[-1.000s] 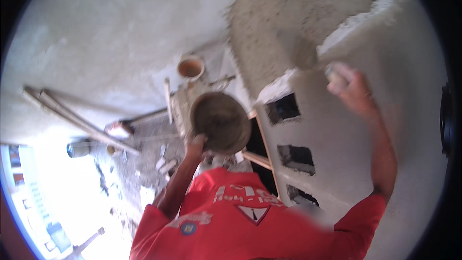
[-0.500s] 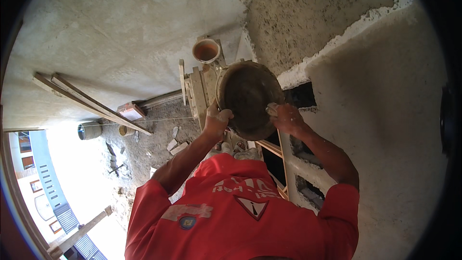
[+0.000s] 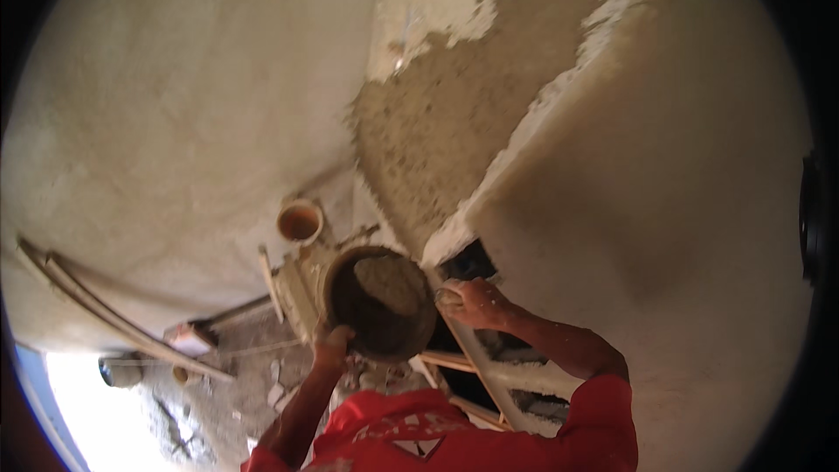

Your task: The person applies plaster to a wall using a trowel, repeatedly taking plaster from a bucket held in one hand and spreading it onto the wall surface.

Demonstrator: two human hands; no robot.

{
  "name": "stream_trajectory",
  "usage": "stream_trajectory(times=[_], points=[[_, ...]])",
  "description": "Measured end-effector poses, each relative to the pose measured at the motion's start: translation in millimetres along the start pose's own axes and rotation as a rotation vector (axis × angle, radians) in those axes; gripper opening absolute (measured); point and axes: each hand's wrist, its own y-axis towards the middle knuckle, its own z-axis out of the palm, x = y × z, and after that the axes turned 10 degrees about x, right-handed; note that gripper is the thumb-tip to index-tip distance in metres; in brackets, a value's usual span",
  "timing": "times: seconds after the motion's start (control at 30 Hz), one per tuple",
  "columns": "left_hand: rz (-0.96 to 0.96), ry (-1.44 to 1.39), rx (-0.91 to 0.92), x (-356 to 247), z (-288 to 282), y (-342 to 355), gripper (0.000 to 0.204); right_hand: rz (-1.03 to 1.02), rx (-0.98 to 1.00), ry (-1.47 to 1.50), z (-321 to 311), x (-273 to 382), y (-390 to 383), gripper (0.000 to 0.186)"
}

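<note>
A round, mortar-stained bucket (image 3: 348,339) is in front of me, with a pale heap of wet mortar (image 3: 391,285) against its far side and dark inner walls. My left hand (image 3: 330,345) is closed on the near left rim, thumb over the edge. At the right rim my right hand (image 3: 476,302) is closed, its fingers curled and smeared with mortar; blur hides part of that grip. Beneath and to the left of the bucket is a stained wooden stand (image 3: 299,293). Just beyond this stands a smaller pot (image 3: 300,222) with an orange-brown inside.
Ahead rises a wall with rough, fresh-looking plaster (image 3: 446,114) between smoother surfaces. Two long boards (image 3: 122,319) lean at the left. Rubble and another bucket (image 3: 122,372) lie on the ground below. Wooden frame pieces (image 3: 454,360) and dark openings are at the right.
The view has tipped up toward the wall, so the bucket and both hands sit lower and further left. A pale mortar heap now shows inside the bucket. Both hands stay at its rim.
</note>
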Motion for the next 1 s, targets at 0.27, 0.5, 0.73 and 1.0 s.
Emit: stream_trajectory(times=[0.27, 0.5, 0.73, 1.0], points=[[0.136, -0.009, -0.057, 16.6, -24.7, 0.7, 0.054, -0.014, -0.089, -0.088, -193.0, 136.1, -5.9, 0.042], [0.136, -0.017, -0.165, 23.9, -39.5, -12.3, 0.058, -0.382, -0.243, -0.043, -320.6, 233.4, -38.3, 0.042], [0.116, -0.002, -0.184, 45.0, -63.6, -14.6, 0.058, -0.029, -0.96, 0.105, -465.8, 131.0, -60.4, 0.042], [0.102, -0.009, -0.145, 33.8, -41.5, -12.1, 0.057, 0.177, -1.16, -0.317, -435.4, 102.0, -108.3, 0.047]])
